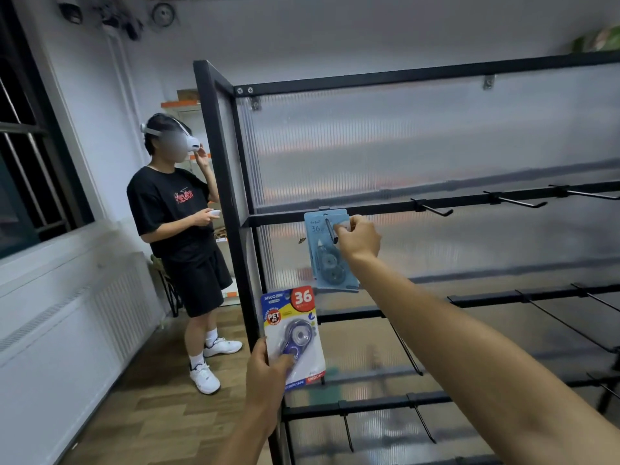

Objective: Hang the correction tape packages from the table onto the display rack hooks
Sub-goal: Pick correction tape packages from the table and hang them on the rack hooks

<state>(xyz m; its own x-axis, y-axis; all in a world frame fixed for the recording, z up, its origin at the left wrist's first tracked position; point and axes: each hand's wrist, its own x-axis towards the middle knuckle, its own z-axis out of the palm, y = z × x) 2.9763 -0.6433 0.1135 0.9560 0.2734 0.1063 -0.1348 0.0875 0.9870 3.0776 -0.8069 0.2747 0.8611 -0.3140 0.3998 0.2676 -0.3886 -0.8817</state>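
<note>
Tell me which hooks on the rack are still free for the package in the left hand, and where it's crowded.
Free: the bare hooks on the same rail, right of the right hand, and those on the lower rails. Crowded: the leftmost hook, where that hand pinches the hanging package. The left hand holds the second package below it.

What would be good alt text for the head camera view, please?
The right hand pinches the top of a pale blue correction tape package at a black rack hook, while the left hand holds a white-and-blue correction tape package lower down. A person in black clothes stands at the left.
</note>
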